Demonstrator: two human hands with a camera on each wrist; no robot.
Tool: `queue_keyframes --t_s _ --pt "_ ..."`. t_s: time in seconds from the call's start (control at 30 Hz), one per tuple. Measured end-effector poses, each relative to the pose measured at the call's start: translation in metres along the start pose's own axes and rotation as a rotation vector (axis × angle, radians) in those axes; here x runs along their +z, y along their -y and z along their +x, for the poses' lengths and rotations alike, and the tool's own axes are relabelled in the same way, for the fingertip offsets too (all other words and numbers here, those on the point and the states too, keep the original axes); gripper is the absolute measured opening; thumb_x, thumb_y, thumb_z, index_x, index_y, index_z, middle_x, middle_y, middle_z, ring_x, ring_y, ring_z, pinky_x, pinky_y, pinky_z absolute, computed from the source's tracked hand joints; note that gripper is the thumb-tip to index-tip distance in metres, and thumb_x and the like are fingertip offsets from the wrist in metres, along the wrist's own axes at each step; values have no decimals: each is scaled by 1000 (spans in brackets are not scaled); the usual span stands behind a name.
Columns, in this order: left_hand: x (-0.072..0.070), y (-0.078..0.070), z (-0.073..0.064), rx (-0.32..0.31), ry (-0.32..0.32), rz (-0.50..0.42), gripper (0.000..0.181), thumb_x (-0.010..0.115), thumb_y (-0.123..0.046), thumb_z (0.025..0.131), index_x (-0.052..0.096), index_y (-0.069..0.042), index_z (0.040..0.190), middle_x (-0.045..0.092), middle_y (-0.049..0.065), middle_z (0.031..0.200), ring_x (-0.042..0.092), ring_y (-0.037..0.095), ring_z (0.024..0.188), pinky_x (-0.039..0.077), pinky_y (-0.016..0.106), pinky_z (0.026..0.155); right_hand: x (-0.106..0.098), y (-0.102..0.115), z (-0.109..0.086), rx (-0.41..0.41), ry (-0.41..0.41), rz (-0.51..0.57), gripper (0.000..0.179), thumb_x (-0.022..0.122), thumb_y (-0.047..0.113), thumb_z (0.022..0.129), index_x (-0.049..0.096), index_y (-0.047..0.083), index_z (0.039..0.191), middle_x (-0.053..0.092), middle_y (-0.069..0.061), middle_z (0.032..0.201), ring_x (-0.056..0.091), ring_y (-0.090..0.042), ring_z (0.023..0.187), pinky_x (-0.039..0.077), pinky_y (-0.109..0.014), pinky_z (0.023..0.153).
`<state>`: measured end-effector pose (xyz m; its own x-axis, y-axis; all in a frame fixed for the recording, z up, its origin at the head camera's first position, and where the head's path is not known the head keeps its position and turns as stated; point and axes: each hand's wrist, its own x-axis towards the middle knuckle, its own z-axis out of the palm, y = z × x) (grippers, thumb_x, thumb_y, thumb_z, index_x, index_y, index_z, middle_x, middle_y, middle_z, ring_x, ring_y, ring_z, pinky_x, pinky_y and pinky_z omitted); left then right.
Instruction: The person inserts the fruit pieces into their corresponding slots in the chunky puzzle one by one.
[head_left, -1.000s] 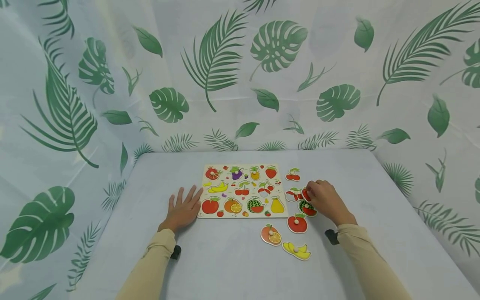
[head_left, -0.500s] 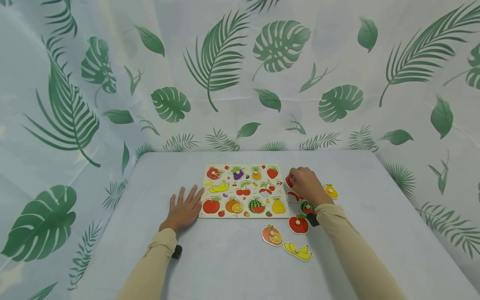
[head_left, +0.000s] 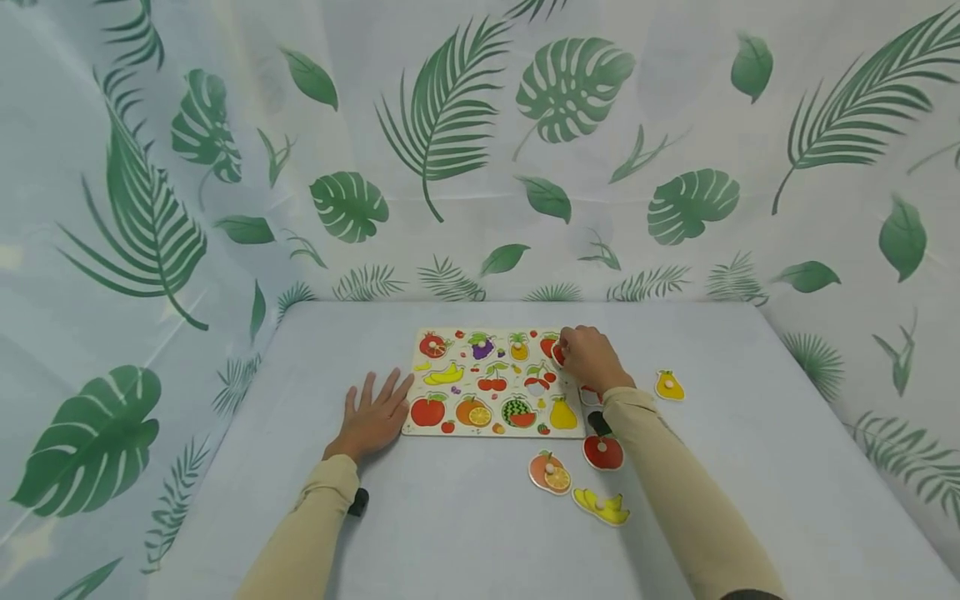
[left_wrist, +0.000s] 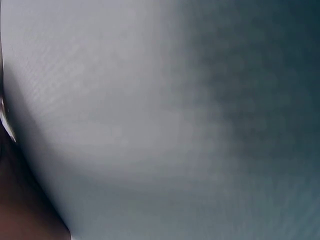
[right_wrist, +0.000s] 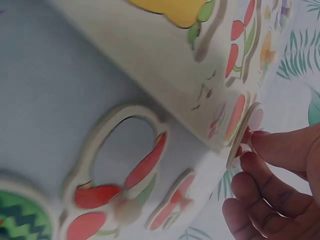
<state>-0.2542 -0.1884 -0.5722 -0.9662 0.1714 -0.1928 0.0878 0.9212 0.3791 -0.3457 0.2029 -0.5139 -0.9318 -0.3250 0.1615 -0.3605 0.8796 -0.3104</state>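
Note:
In the head view a white wooden puzzle board (head_left: 459,367) printed with fruit lies on the table. My right hand (head_left: 592,358) is over its upper right corner, pinching a red strawberry puzzle piece (head_left: 558,355) between thumb and fingers. The right wrist view has this piece (right_wrist: 242,134) nearly edge-on, close to the strawberry picture on the board. My left hand (head_left: 371,418) rests with fingers spread, its fingertips at the board's left edge. Mostly blurred cloth fills the left wrist view.
Loose knobbed pieces lie right of the board: an apple (head_left: 603,452), an orange (head_left: 550,472), bananas (head_left: 602,506), and a pear (head_left: 670,385). The right wrist view adds a watermelon piece (right_wrist: 22,212) and cherries (right_wrist: 175,200). A leaf-patterned cloth (head_left: 480,167) encloses the table.
My right hand has moved left with the strawberry puzzle piece, from the loose pieces to the board's upper right corner. The pear piece has come into sight. My left hand stays put.

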Motion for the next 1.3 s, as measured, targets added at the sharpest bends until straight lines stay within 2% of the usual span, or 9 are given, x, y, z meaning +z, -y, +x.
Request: queue_keyframes --t_s 0.23,0.5,0.77,1.03,1.3 --pt "-3 -2 -1 3 3 -3 61 33 -39 114 26 -21 172 13 10 179 -7 44 162 -9 67 124 7 7 18 -18 -5 -2 7 65 -8 95 71 -6 96 67 -20 88 60 -35 78 57 -50 75" --pt "5 3 6 -7 15 8 63 30 -41 113 21 -24 173 8 6 180 -12 42 162 -12 65 124 16 8 32 71 82 -10 3 69 -3 97 70 -5 98 68 -19 92 60 -34 81 57 -48 78" --pt "5 4 7 -3 10 -5 62 32 -40 114 22 -23 173 9 7 180 -11 43 162 -12 66 124 17 6 37 72 91 12 6 64 -4 99 68 -6 96 66 -19 87 58 -33 78 54 -45 75" --pt "5 5 6 -1 5 -3 62 32 -39 114 22 -22 173 9 8 180 -10 43 162 -11 66 124 25 2 38 79 74 33 7 63 -6 100 70 -7 100 66 -19 89 58 -34 80 55 -46 79" --pt "-2 -2 1 -6 4 -1 62 33 -38 114 25 -21 172 12 8 180 -7 43 162 -9 65 125 28 1 38 87 55 54 10 61 -6 100 71 -8 102 68 -21 91 59 -35 81 56 -46 80"
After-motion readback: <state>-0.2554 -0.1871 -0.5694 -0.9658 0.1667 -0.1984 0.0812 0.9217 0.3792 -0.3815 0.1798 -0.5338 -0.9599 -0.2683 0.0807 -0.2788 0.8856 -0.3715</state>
